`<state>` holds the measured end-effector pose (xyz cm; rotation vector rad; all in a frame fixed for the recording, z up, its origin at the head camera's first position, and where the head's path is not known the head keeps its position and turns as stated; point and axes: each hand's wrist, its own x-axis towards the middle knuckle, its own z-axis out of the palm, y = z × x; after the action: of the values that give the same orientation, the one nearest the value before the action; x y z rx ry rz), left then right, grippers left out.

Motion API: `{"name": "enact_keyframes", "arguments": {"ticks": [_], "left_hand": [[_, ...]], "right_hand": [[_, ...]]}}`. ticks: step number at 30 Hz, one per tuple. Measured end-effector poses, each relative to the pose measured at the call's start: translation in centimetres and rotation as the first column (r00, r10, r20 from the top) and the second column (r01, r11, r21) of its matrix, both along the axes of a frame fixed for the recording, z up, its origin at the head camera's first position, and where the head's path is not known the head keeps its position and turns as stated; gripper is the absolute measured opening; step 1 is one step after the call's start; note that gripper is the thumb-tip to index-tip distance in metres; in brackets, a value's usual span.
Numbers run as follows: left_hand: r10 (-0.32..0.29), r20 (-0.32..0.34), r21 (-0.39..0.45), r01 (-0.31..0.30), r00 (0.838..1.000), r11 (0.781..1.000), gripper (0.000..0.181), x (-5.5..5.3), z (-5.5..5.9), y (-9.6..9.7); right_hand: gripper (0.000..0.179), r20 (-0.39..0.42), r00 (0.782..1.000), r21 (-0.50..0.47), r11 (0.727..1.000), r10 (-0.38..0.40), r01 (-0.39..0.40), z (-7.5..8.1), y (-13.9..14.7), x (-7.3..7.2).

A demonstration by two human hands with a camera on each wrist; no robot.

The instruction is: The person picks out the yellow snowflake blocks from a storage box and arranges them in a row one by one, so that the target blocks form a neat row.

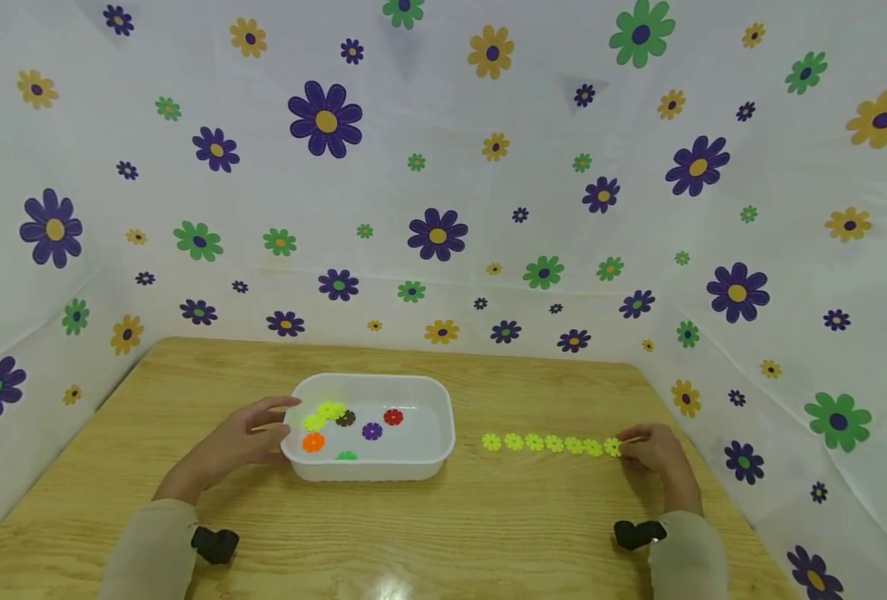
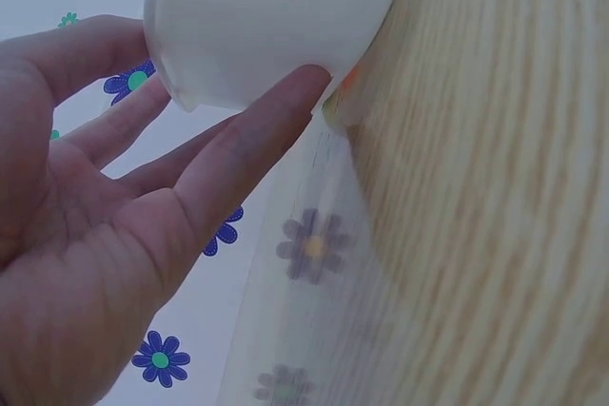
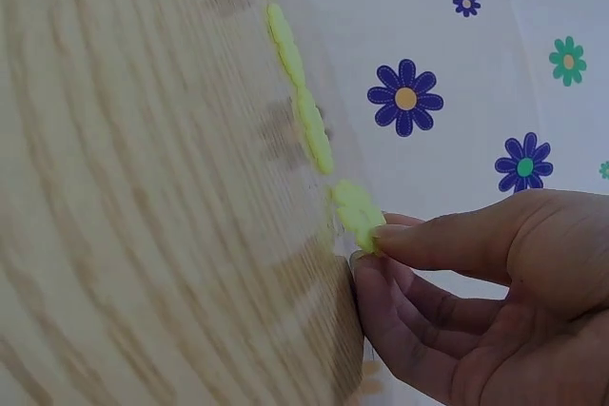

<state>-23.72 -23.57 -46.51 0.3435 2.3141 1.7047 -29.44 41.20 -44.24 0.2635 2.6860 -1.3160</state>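
At its left end, the white plastic tub [image 1: 368,473] is touched by my left hand [image 1: 237,446], the fingers spread and fairly straight. In the left wrist view, the fingertips [image 2: 309,83] lie against the end wall of the tub [image 2: 266,26]. My right hand [image 1: 649,454] pinches a yellow flower-shaped plastic disc [image 1: 612,447] between thumb and fingers, at the right end of a row of several matching yellow discs [image 1: 554,444]. In the right wrist view, the pinched disc [image 3: 357,214] is tilted, close beside the flat discs [image 3: 312,130].
Inside the tub lie loose flower discs: several yellow ones [image 1: 314,422], an orange [image 1: 313,442], a brown [image 1: 347,418], a purple [image 1: 372,431], a red [image 1: 393,417] and a green [image 1: 347,456]. Flower-printed white cloth [image 1: 383,183] walls in the wooden table [image 1: 413,542] behind and at both sides.
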Motion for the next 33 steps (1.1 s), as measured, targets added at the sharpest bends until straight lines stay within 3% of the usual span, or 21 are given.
{"name": "enact_keyframes", "arguments": {"ticks": [8, 15, 25, 33], "left_hand": [[-0.012, -0.018, 0.007, 0.012, 1.0, 1.0, 0.06, 0.01, 0.09, 0.04], [-0.002, 0.009, 0.038, 0.002, 1.0, 0.999, 0.06, -0.03, 0.12, 0.06], [-0.007, -0.006, 0.033, 0.007, 1.0, 0.999, 0.06, 0.1, 0.12, 0.06], [0.01, 0.001, -0.008, -0.01, 1.0, 1.0, 0.06, 0.07, 0.1, 0.06]], "right_hand": [[0.03, -0.013, 1.0, 0.014, 1.0, -0.024, 0.024, -0.48, 0.27, -0.25], [0.03, -0.027, 0.999, 0.043, 0.999, -0.022, 0.023, -0.54, 0.25, -0.32], [0.028, -0.013, 0.999, 0.052, 0.998, -0.033, 0.034, -0.65, 0.38, -0.36], [0.031, -0.03, 1.0, 0.123, 0.992, 0.001, 0.003, -0.1, 0.08, -0.38]]}}
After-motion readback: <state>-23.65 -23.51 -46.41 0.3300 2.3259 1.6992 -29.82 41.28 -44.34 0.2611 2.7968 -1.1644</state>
